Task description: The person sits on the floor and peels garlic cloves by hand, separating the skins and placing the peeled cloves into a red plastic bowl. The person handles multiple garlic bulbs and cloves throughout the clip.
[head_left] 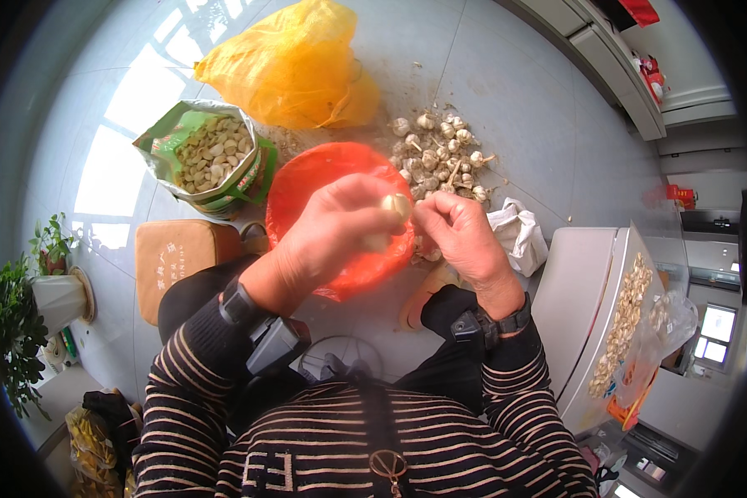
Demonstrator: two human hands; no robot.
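Observation:
My left hand [342, 230] holds a partly peeled garlic bulb [397, 206] above a red plastic-lined bin [324, 163]. Close by on its right, my right hand [457, 233] has thumb and forefinger pinched together; whether a bit of skin is between them I cannot tell. Whole garlic bulbs [431, 160] lie heaped on the floor beyond my right hand. Separated garlic cloves [215, 152] fill an open green and white bag [162, 162] at the left. Behind the bin lies a yellow mesh sack [286, 62].
A tan padded stool [180, 261] stands at the left, near potted plants [12, 330]. A crumpled white bag [518, 236] sits on the floor by my right wrist. Farther right, more garlic cloves [622, 324] lie on a white cabinet top beside a clear plastic bag [672, 320].

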